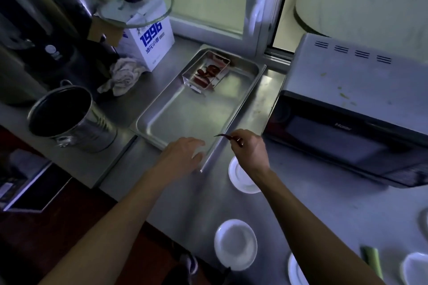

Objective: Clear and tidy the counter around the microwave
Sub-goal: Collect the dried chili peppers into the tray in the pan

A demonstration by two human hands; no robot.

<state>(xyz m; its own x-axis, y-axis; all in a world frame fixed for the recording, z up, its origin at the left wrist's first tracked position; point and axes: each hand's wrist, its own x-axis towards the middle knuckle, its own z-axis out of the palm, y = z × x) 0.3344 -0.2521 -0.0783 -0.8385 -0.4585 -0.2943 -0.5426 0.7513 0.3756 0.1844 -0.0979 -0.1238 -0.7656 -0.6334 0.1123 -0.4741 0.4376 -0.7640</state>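
Observation:
A shallow steel tray [162, 120] lies on the steel counter left of the dark microwave [347, 132]. At its far end stands a small clear box [206, 71] holding dried red chillies. My right hand [251, 152] pinches one dried red chilli [228, 137] just above the tray's near right rim. My left hand [185, 152] rests with relaxed fingers on the tray's near rim. A white saucer [240, 178] lies partly under my right wrist, and another white saucer [235, 244] sits nearer me.
A steel pot [69, 120] stands at the left, a crumpled cloth [122, 76] and a white carton [150, 39] with a glass lid [136, 7] on top behind it. More white dishes [414, 268] and a green stalk [372, 261] lie at the bottom right.

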